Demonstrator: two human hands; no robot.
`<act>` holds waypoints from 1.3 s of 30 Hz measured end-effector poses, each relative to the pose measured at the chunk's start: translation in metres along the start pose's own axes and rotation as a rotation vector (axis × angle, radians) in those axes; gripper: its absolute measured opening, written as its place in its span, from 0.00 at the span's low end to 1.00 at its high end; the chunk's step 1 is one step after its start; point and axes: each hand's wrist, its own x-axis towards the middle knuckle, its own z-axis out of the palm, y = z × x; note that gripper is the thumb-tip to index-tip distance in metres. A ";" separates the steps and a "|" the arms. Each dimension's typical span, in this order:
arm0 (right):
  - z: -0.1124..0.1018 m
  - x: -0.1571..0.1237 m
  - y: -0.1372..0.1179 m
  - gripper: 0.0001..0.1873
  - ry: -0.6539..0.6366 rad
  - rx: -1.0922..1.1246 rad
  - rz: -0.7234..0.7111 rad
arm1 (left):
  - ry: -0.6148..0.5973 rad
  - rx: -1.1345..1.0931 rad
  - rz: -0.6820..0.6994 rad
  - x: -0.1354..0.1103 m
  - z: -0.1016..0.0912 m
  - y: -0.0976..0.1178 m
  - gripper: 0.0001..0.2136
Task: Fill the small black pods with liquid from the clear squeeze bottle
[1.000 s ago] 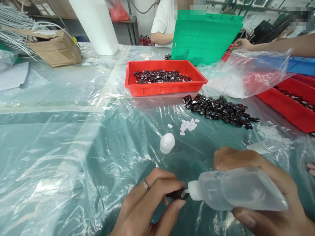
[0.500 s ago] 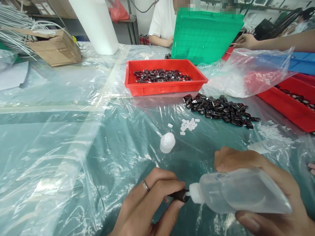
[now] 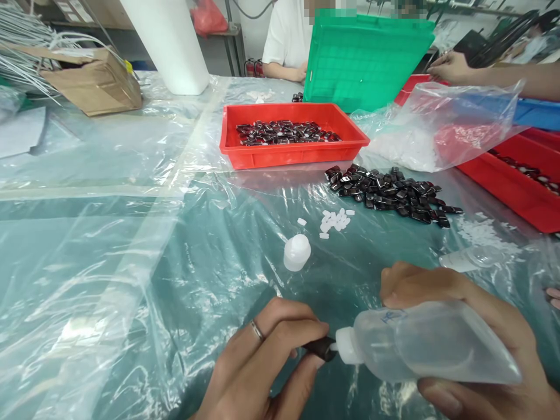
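From my remote seat, at far left I have a torn brown cardboard box [image 3: 96,84], then a tall white plastic container [image 3: 172,55], both on the green worktop [image 3: 210,262] sheeted in clear plastic. Nearer me, the left hand [image 3: 258,361] keeps a narrow grip, thumb and fingertips pinching a small glossy dark-brown tubular piece [image 3: 319,349] above the sheeting. Beyond it stand a squat white plastic cap-like stub [image 3: 297,252] and, farther back, a shallow red plastic tray [image 3: 293,156] of dark pieces. Slightly right lie small white oblong pellets [image 3: 336,220], then a loose heap of shiny dark pieces [image 3: 389,195]. The right hand [image 3: 490,297] has its grip wrapped round a translucent squeeze bottle [image 3: 406,344], lying on its side in the air, its nozzle at the dark piece's end. I'd worry that too hard a squeeze could flood that end and run onto the fingers, or that a slip of the pinch could let the piece roll off the nozzle and smear the plastic. I can't tell whether the tip is inside or merely touching, nor whether liquid is flowing; fingers cover much of the piece, the right wrist is cut off, and another person's fingertips [image 3: 553,296] barely enter at the right edge.
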 end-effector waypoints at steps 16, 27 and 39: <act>0.006 -0.008 -0.008 0.20 0.103 -0.129 0.003 | -0.003 0.004 -0.006 0.001 0.002 -0.001 0.14; 0.002 -0.005 -0.004 0.21 0.131 -0.205 -0.041 | -0.020 -0.024 -0.006 -0.001 0.002 -0.003 0.15; -0.013 -0.007 0.013 0.21 0.065 0.427 0.383 | -0.013 0.001 -0.079 -0.003 0.003 -0.004 0.15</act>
